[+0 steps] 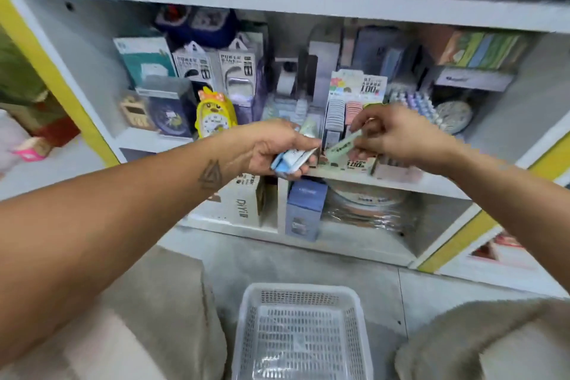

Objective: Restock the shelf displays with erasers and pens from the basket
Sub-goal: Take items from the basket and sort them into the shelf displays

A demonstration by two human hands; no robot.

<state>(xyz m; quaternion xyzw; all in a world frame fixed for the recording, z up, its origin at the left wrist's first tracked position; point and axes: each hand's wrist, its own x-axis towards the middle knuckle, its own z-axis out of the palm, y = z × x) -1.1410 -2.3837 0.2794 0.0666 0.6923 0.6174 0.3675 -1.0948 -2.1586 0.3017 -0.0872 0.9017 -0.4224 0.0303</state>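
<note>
Head view, left hand (271,148) gripping several erasers (291,159), right hand (398,136) pinching one eraser (342,146)

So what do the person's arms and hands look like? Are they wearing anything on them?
Both arms are bare, with no sleeves, gloves or watch showing. The left forearm has a dark tattoo near the wrist, made of triangle outlines laid over one another. The left hand has nothing on it that shows. The right hand might have a ring on one finger, but that spot is too blurry to be sure.
</note>
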